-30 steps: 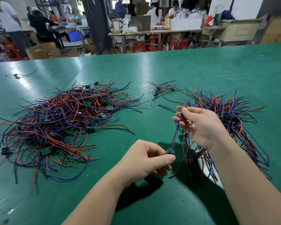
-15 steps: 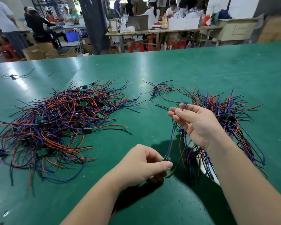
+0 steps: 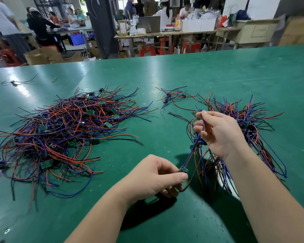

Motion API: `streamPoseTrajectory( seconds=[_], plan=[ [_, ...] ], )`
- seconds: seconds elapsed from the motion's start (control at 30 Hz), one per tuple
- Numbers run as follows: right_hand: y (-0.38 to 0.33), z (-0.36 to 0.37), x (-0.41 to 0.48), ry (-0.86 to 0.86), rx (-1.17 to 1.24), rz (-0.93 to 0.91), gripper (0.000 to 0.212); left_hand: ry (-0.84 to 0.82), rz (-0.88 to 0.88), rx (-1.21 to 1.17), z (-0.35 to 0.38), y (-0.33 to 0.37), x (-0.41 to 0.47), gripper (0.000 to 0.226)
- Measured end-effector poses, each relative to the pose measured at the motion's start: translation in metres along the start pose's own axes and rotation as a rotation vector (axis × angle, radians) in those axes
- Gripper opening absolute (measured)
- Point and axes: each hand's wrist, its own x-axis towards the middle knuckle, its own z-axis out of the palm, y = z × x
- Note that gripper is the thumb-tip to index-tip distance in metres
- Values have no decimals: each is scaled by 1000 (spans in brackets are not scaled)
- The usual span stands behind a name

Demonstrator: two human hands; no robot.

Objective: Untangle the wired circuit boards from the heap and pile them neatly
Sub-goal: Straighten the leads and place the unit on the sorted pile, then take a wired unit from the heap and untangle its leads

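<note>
My left hand (image 3: 158,178) pinches a small circuit board (image 3: 184,169) just above the desk (image 3: 218,76). Its blue wire (image 3: 191,152) slants up-right into my right hand (image 3: 221,132), which grips it. The heap (image 3: 65,134) lies to the left and the pile (image 3: 249,116) to the right.

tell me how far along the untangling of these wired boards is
Done: a sorted-looking pile lies on the right, partly behind the right hand. In hand: the left hand pinches one small board while the right hand's fingers hold up its blue wire. Left: the large tangled heap on the left, probably most of the job, plus a small cluster farther back.
</note>
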Motion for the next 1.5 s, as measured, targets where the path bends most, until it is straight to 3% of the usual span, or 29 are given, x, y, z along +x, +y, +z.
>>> streamPoseTrajectory(
  seconds=[0.1,0.17,0.23,0.3,0.33,0.43,0.53,0.63,0.7,0.8,0.93,1.1,1.2,1.3,1.5],
  plan=[
    [4,0,2,27,-65,-47,19,61,24,-4,-2,2,-1,19],
    [6,2,5,62,-62,-65,23,234,26,-133,-3,3,2,21],
    [9,3,7,88,-119,-64,41,450,24,-328,-9,2,8,22],
    [17,7,5,49,-279,-85,55,594,38,-395,-16,1,12,23],
    [22,10,1,-7,-375,-115,50,624,47,-378,-17,-1,13,23],
    [36,23,-13,-277,-620,-210,15,603,75,-161,-15,-8,14,27],
    [45,28,-19,-347,-868,-350,12,519,147,170,-10,-16,16,37],
    [41,26,-19,-275,-877,-432,13,482,155,217,-11,-14,16,28],
    [32,21,-18,-117,-923,-609,15,573,149,265,-15,-14,14,22],
    [16,9,-11,109,-1112,-838,16,779,129,678,-29,-19,13,28],
    [11,-7,1,164,-1328,-622,30,819,-107,902,-44,-29,13,39],
    [17,0,-4,65,-1286,-636,29,731,-231,893,-51,-30,25,23],
    [24,9,-11,-27,-1275,-633,26,714,-197,871,-48,-32,30,21],
    [29,13,-14,-104,-1255,-622,23,753,-107,1019,-47,-34,31,24],
    [32,15,-16,-111,-1209,-617,18,830,-14,986,-48,-27,33,12]
  ],
)
